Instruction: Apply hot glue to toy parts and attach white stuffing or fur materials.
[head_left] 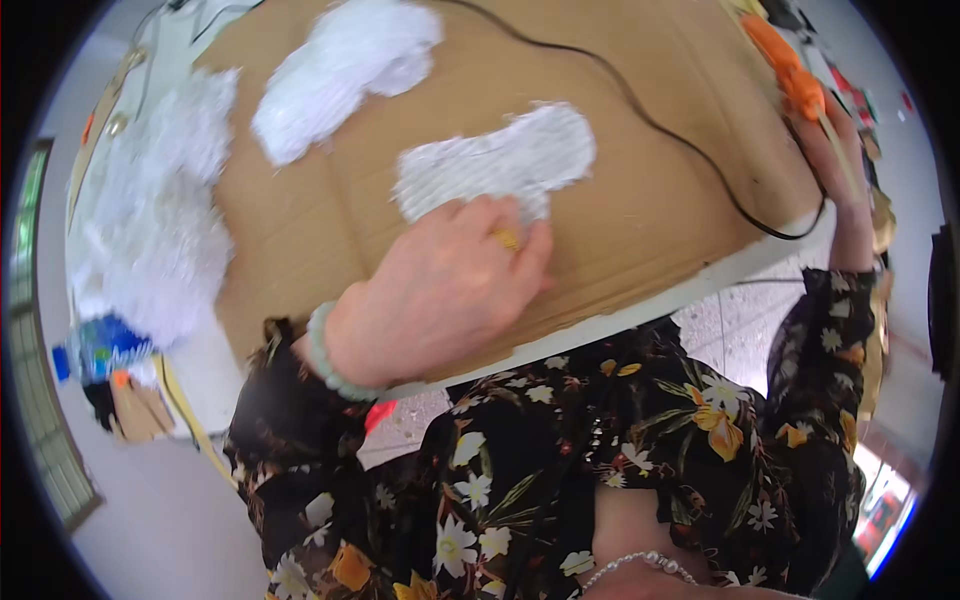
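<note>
On the brown cardboard sheet (640, 220) lies a white textured fabric piece (495, 150) with frayed edges and a rounded right end. My left hand (445, 275) presses on its near edge, fingers bent together and thumb to the right; the fingertips are partly hidden. At the far right, my right hand (835, 150) is closed round an orange hot glue gun (785, 70), with a pale glue stick (840, 155) sticking out of its back. The gun's nozzle is hard to make out.
A second white piece (345, 75) lies farther back on the cardboard. Crumpled white, shiny material (150, 210) is heaped at the left, beside a blue-labelled plastic bottle (110, 345). A black cord (650, 110) runs across the cardboard toward the right edge.
</note>
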A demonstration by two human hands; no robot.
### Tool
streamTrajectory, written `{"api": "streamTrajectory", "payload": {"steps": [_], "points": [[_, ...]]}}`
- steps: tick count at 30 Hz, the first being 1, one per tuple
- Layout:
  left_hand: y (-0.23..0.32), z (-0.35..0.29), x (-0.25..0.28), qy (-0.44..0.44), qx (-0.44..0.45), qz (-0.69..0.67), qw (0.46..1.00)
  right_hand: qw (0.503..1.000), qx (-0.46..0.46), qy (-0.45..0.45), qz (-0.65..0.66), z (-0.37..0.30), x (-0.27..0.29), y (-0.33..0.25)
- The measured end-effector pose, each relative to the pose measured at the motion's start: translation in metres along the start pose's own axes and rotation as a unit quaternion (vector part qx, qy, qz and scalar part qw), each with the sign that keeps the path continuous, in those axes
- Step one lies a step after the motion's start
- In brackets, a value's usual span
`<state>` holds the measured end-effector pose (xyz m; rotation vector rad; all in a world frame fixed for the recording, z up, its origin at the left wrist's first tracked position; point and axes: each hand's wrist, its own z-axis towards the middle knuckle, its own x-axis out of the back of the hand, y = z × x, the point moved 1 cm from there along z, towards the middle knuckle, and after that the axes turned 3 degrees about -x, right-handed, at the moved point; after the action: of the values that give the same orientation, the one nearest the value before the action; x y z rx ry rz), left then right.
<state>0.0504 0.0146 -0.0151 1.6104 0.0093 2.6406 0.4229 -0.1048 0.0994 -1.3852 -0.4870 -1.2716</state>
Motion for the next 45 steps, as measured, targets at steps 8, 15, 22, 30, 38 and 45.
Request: {"api": "streamTrajectory", "payload": {"steps": [8,15,22,30,38,45], "points": [[0.024,0.013,0.0,-0.06,0.036,0.038,0.997,0.789,0.053,-0.068,0.608,-0.028,-0.06,-0.011],[0.011,0.044,0.016,-0.126,0.013,0.009,0.992,0.648,-0.002,-0.121,0.752,-0.046,-0.111,0.002],[0.005,0.071,0.042,-0.286,0.109,0.011,0.952,0.559,-0.025,-0.16,0.814,-0.016,-0.114,0.002],[0.005,0.069,0.048,-0.305,0.131,0.015,0.943,0.52,-0.056,-0.171,0.835,-0.013,-0.121,0.005],[0.005,0.074,0.058,-0.305,0.137,0.001,0.942,0.507,-0.056,-0.179,0.841,-0.008,-0.115,0.009],[0.004,0.087,0.055,-0.36,0.152,-0.036,0.92,0.507,-0.058,-0.181,0.841,-0.008,-0.118,0.012]]}}
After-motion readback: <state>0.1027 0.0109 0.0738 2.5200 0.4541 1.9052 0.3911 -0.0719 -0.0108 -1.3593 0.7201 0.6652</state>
